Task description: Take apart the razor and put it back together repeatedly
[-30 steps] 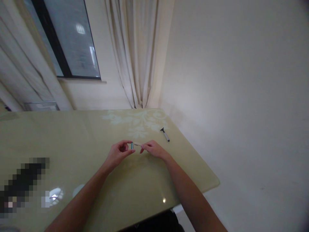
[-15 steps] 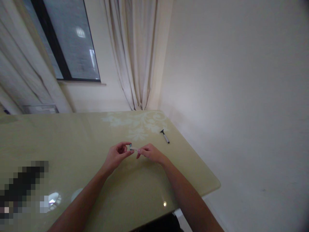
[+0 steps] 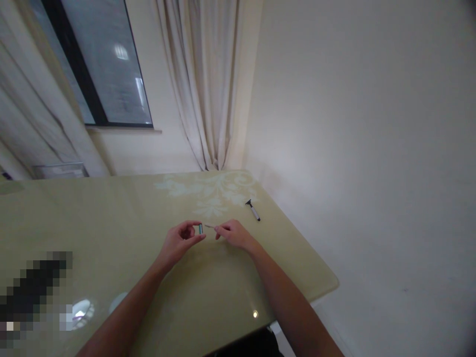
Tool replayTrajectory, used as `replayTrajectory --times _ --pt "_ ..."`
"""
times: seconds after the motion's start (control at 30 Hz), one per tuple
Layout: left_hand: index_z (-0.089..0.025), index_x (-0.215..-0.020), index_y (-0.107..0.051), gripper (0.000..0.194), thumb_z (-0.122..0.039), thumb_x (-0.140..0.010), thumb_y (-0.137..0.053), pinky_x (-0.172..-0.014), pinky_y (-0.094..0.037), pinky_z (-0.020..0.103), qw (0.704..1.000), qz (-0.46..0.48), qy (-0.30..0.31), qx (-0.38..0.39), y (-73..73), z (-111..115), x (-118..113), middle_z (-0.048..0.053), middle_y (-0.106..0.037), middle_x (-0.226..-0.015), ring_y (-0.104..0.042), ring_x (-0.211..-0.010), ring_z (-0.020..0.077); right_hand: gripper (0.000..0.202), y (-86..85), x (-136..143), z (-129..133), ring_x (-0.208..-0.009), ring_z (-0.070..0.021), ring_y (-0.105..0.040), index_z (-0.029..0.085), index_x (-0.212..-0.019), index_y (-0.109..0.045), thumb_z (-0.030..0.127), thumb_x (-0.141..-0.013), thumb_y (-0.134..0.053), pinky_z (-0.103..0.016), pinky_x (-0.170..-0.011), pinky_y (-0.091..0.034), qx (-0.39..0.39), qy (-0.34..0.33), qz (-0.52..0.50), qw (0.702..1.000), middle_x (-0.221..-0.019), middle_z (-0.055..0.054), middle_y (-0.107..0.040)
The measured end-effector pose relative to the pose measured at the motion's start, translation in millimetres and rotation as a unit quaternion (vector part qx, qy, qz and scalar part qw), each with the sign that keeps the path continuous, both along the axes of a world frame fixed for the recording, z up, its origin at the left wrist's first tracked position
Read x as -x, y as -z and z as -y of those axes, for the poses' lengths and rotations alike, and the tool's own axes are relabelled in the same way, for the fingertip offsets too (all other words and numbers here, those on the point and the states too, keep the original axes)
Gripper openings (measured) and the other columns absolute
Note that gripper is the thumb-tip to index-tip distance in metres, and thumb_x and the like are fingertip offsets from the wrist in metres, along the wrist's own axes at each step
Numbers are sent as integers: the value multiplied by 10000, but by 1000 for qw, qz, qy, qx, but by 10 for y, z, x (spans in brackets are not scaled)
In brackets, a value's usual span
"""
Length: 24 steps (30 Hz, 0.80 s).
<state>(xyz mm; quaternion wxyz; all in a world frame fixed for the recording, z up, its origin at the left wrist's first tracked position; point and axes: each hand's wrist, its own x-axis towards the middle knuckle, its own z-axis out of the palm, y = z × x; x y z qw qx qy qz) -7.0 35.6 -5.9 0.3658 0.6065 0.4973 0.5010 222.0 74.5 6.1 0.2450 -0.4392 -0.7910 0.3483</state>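
Note:
Between the thumb and fingertips of my left hand (image 3: 183,234) is a small rectangular razor cartridge (image 3: 201,229), held upright by its ends, with a teal and dark face. My right hand (image 3: 232,234) pinches a thin pale stick (image 3: 209,226), whose free tip points left toward the cartridge with a small gap between them. The stick's exact kind is too small to tell. Beyond my right hand, a razor (image 3: 253,210) with a grey handle and a dark T-shaped top lies on the table.
The glossy yellowish table (image 3: 92,213) has a pale floral pattern near its far edge. A blurred dark object (image 3: 37,282) lies at the left. A white wall (image 3: 353,148) runs along the right side, with curtains (image 3: 208,84) and a window (image 3: 107,59) behind.
The stick has moved right, away from the razor cartridge, and a gap now shows between them. My left hand has turned the cartridge slightly, showing its teal face. The view has shifted a little.

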Motion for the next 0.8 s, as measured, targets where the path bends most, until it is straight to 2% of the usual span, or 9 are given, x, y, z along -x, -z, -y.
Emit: replayTrajectory --times 0.2,0.47,0.63,0.8 --pt "-166 -992 -758 487 -499 -657 -877 -521 -365 222 1000 -4 8 -4 -9 33 -56 -45 -546 -616 -493 -554 110 438 16 29 12 -566 -104 -394 146 -858 -837 408 -1023 -528 -244 -583 -284 12 -36 -63 997 -555 43 -421" --pt "-178 -1035 -758 522 -509 -650 -880 -515 -365 218 1000 14 8 6 -37 55 -79 -60 -514 -629 -482 -549 103 470 39 14 -10 -569 -103 -393 142 -869 -840 459 -1023 -529 -239 -585 -281 27 -22 -67 997 -553 42 -405" --pt "-171 -1031 -746 512 -489 -654 -886 -512 -356 212 1000 29 1 12 -29 55 -49 -63 -496 -650 -471 -553 95 454 47 12 -3 -563 -102 -381 138 -826 -834 440 -1012 -550 -251 -586 -264 -2 -9 -43 999 -541 38 -429" --pt "-179 -1059 -742 509 -471 -666 -884 -520 -359 214 1000 26 -2 7 -35 61 -53 -61 -509 -659 -476 -565 96 513 21 24 19 -554 -105 -378 147 -866 -836 494 -1028 -495 -246 -579 -282 49 -46 -98 993 -544 44 -386"
